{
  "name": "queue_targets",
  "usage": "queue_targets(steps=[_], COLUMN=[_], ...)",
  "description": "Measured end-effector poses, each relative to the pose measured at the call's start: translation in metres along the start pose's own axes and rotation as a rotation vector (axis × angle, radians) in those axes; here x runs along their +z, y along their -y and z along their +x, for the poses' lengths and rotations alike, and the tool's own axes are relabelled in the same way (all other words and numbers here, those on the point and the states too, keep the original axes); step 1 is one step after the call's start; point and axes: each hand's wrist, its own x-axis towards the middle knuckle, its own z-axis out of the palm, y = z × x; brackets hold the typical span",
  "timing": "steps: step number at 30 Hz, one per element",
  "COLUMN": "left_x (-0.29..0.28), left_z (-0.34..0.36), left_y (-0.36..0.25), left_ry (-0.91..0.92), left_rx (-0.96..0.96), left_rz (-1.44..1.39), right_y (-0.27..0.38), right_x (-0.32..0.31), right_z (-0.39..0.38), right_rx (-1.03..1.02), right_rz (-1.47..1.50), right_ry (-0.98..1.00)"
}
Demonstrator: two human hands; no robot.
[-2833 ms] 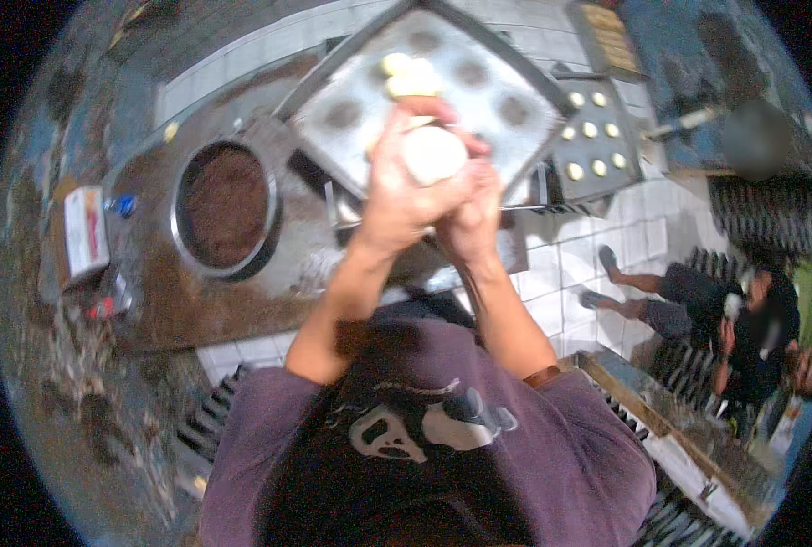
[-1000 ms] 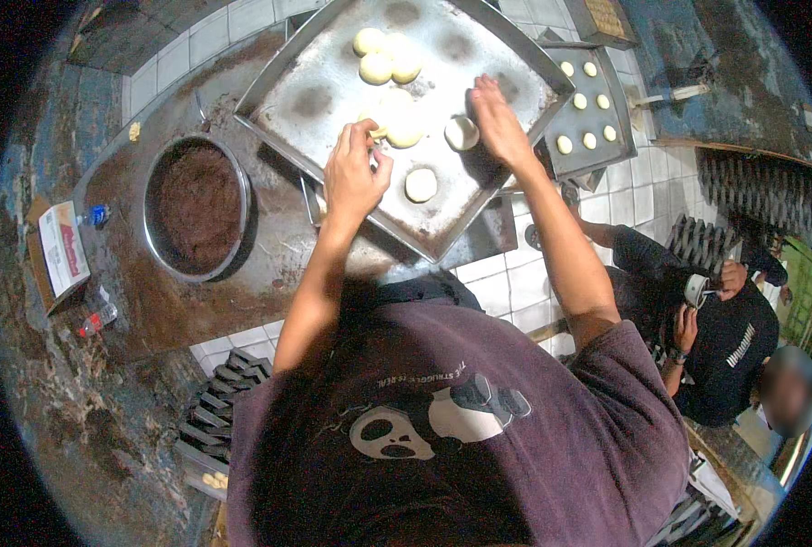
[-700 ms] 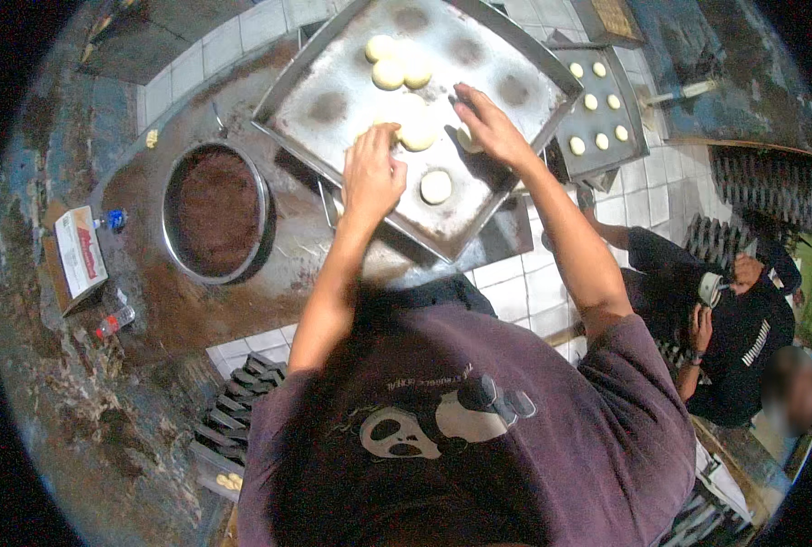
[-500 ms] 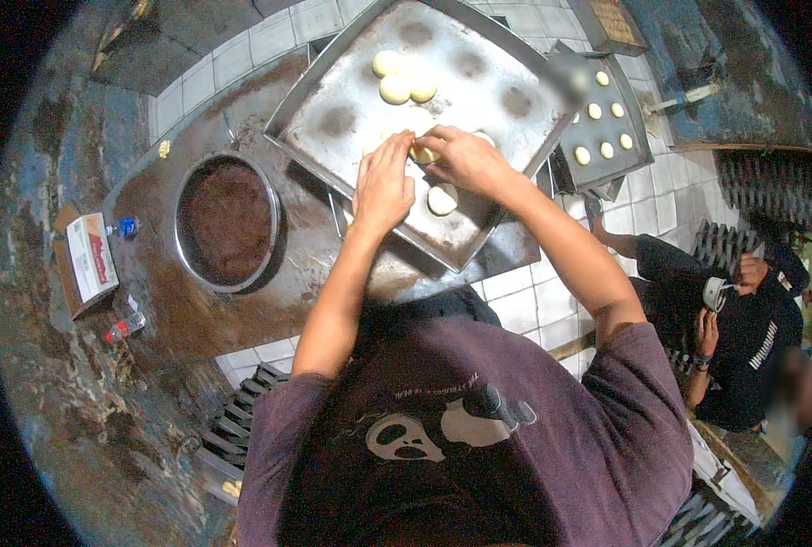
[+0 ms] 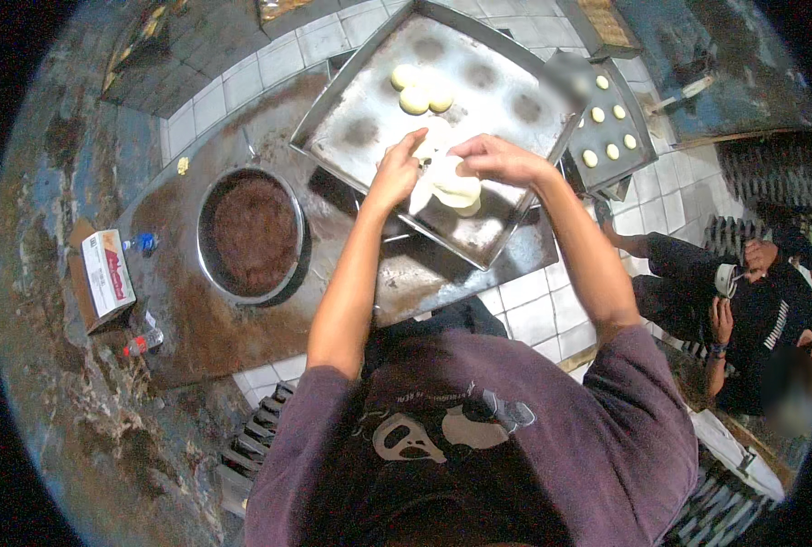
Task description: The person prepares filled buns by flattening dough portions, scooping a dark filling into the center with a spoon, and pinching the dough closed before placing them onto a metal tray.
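A baking tray (image 5: 351, 169) with raised metal sides lies in front of me at an angle. Over its near half, my right hand (image 5: 506, 162) pinches a soft, pale piece of dough (image 5: 458, 185), which looks flattened and folded. My left hand (image 5: 397, 173) is beside the dough's left edge, its index finger stretched out; its other fingers are partly hidden. Farther up the tray sits a cluster of round dough balls (image 5: 415, 98). More pale dough (image 5: 436, 135) shows just beyond my hands, washed out by the light.
Left of the tray stands a round metal bowl (image 5: 204, 260) of dark brown crumbly filling on a stained table (image 5: 164, 337). A cardboard box (image 5: 110, 278) and plastic bottles (image 5: 143, 343) lie farther left. At right is another tray (image 5: 597, 132) with dough balls; a co-worker (image 5: 743, 301) holds a small cup.
My hands have moved apart. The dough between them now looks larger and flatter, lifted by my right hand. The whole view has shifted slightly.
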Motion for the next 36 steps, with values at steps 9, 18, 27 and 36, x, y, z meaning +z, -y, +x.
queue_targets(steps=[9,18,27,36], left_x=[-0.027,-0.095,-0.167,-0.195], left_z=[-0.072,-0.142,-0.202,-0.233], left_y=[-0.03,-0.092,-0.083,-0.003], left_ry=[-0.386,-0.396,-0.279,-0.427], left_rx=[0.192,0.131,-0.01,0.249], left_rz=[-0.367,-0.668,-0.484,-0.327], right_y=[0.035,0.064,0.098,0.112], right_x=[0.178,0.265,0.317,0.34], right_z=[0.013,0.076,0.095,0.108], right_rx=[-0.33,-0.583,-0.629,-0.498], right_rz=[-0.155,-0.013,0.047,-0.71], right_ry=[-0.812,-1.087,-0.978,-0.701])
